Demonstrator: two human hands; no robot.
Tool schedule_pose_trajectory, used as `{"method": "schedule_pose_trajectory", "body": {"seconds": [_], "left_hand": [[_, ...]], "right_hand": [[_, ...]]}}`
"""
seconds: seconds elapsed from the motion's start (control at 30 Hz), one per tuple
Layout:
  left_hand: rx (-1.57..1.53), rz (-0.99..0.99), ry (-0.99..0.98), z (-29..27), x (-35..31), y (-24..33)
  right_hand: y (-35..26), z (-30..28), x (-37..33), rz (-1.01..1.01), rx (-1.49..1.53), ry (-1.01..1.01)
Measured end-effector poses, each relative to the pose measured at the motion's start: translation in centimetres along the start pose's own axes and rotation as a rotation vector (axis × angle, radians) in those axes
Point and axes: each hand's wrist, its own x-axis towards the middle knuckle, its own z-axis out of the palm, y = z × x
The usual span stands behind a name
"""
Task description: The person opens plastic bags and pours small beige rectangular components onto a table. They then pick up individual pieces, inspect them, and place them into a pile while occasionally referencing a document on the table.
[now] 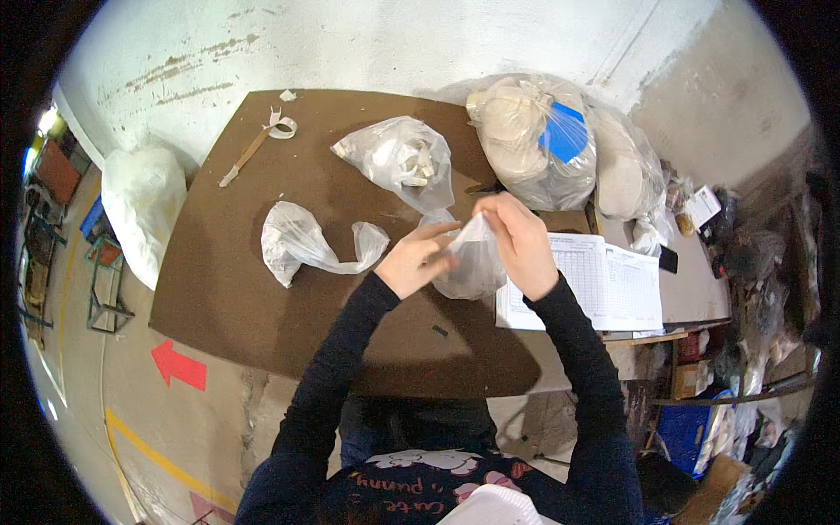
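Over the brown table [227,289], my right hand [522,243] is closed on the gathered top of a clear plastic bag [472,271]. The body of that bag hangs or rests below my fingers; its contents are hard to make out. My left hand [418,261] is at the bag's left side, its fingertips smeared by motion, so their grip cannot be read. To the left lies another plastic bag [293,241] with pale contents and a twisted, trailing neck. Farther back sits a plastic bag [407,162] holding whitish pieces.
Large filled clear bags [534,179] stand against the wall at the back right. Open printed sheets [604,284] lie right of my hands. A tape roll [282,129] is at the far left, and a small dark piece [440,331] lies near the front. A white sack [144,206] stands beside the table.
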Motion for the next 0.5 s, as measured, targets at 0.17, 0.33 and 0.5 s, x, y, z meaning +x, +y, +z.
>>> {"method": "schedule_pose_trajectory", "body": {"seconds": [0.17, 0.33, 0.5], "left_hand": [[-0.039, -0.145, 0.257, 0.0, 0.7, 2.7], [-0.051, -0.183, 0.411, -0.2, -0.7, 3.4], [-0.119, -0.247, 0.534, -1.7, -2.4, 4.6]], "right_hand": [[-1.5, 0.1, -0.8, -0.013, -0.017, 0.026], [1.8, 1.1, -5.9, 0.300, -0.117, -0.345], [0.2, 0.3, -3.5, 0.063, -0.071, -0.046]]}}
